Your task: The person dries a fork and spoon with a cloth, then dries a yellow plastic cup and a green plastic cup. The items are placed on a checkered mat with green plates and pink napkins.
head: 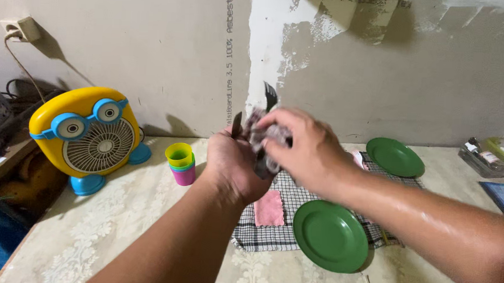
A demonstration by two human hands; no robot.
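- Your left hand [234, 163] is closed around a dark fork [270, 97] and what looks like a second utensil, held upright above the checked cloth [294, 217].
- Your right hand [302, 149] pinches a grey rag [260, 137] around the fork: the wiping step, by the look of it.
- Next likely calls for a steady grip while the rag slides.
- Stacked cups [181, 162], yellow on top, show nothing inside; both green plates [330, 236] are bare.
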